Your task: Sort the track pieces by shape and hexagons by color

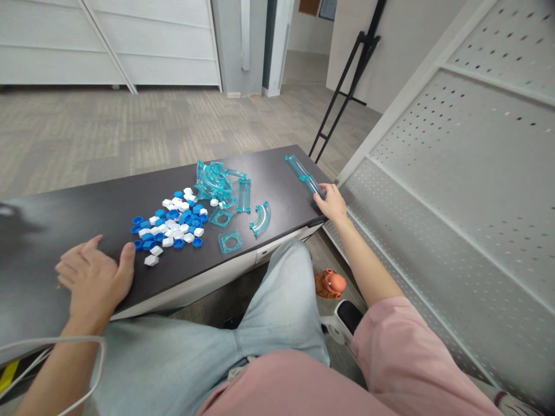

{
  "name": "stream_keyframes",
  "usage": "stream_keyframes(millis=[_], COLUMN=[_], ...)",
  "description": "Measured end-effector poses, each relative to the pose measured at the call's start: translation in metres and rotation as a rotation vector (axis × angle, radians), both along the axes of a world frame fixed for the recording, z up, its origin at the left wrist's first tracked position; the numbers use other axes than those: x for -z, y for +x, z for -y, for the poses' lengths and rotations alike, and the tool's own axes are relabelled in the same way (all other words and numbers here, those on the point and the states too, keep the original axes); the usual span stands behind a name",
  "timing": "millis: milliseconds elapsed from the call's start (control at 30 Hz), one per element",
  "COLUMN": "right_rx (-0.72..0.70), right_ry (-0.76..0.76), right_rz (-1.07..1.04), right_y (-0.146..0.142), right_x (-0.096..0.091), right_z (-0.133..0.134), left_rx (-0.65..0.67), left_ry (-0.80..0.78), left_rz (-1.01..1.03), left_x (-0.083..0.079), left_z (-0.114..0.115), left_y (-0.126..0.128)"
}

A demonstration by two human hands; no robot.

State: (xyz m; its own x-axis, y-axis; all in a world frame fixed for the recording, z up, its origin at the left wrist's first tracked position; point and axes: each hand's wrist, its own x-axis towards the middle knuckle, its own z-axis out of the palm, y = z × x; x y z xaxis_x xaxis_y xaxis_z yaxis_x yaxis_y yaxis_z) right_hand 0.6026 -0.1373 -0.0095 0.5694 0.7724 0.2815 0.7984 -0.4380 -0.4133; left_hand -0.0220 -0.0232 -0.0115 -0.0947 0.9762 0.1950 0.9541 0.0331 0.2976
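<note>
My right hand (332, 203) has its thumb and fingers closed on the near end of a straight see-through teal track piece (304, 178). That track looks like two lengths joined end to end and lies along the table's right end. My left hand (95, 274) rests on the dark table, fingers stretched and thumb spread, holding nothing. Just right of it spreads a pile of blue and white hexagonal pieces (171, 225). Beyond them is a heap of teal track parts (213, 184). A short straight track (244, 195), a curved track (261, 218) and a square plate with a round hole (230, 241) lie separately.
The dark table (108, 193) ends close to my right hand. A white perforated panel (459, 173) stands along the right side. An orange-lidded bottle (333, 283) is on the floor by my leg. A white cable (52, 341) crosses in front of my left forearm.
</note>
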Motion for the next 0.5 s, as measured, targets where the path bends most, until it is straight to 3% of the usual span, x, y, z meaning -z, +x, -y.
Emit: stream_keyframes(millis=[133, 333, 500], right_rx=[0.009, -0.089, 0.043], right_ry=[-0.053, -0.028, 0.101], right_rz=[-0.003, -0.068, -0.43], right_y=[0.007, 0.016, 0.016], right_x=[-0.005, -0.015, -0.02], right_z=[0.011, 0.023, 0.025], left_rx=[-0.017, -0.004, 0.007], left_ry=[-0.011, 0.007, 0.031], left_rz=[0.012, 0.007, 0.003], left_x=[-0.004, -0.004, 0.001], left_z=[0.002, 0.003, 0.001], left_y=[0.003, 0.004, 0.0])
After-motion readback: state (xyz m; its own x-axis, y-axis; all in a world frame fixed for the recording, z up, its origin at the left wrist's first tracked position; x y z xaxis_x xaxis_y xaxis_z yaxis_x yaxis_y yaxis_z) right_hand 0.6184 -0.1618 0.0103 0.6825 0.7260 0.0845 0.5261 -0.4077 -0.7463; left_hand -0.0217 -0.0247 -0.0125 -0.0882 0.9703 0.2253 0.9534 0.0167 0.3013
